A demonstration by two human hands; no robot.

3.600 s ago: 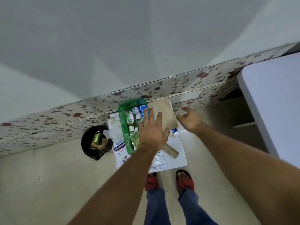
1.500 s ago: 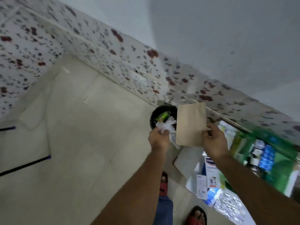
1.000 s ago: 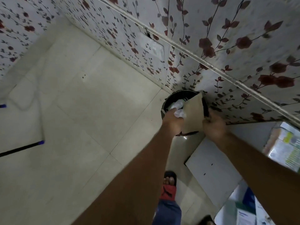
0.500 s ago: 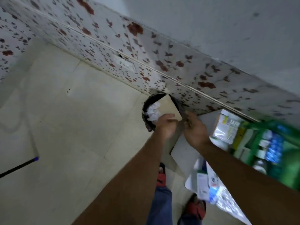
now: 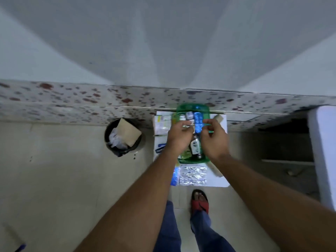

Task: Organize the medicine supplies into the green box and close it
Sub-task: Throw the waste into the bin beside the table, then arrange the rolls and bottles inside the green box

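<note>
The green box [image 5: 193, 107] stands open on a small white table [image 5: 219, 181] against the tiled wall. It holds a blue blister strip [image 5: 198, 119], a dark bottle [image 5: 195, 146] and small white containers. My left hand [image 5: 179, 138] and my right hand [image 5: 215, 140] hover over the box side by side, fingers curled toward the blue strip. Motion blur hides whether either hand grips anything. Silver blister packs [image 5: 193, 174] and a blue pack [image 5: 175, 176] lie in front of the box. White medicine cartons [image 5: 161, 123] lie to its left.
A black bin [image 5: 109, 142] stands on the floor to the left, holding a brown paper bag [image 5: 128, 132] and crumpled white plastic [image 5: 116, 139]. A white table [image 5: 324, 151] fills the right edge. My feet in red sandals [image 5: 199, 200] are just below the small table.
The brown bag and white plastic, held over the bin earlier, now sit inside it. Both hands have left the bin and swung right to the green box. The view turned back with them.
</note>
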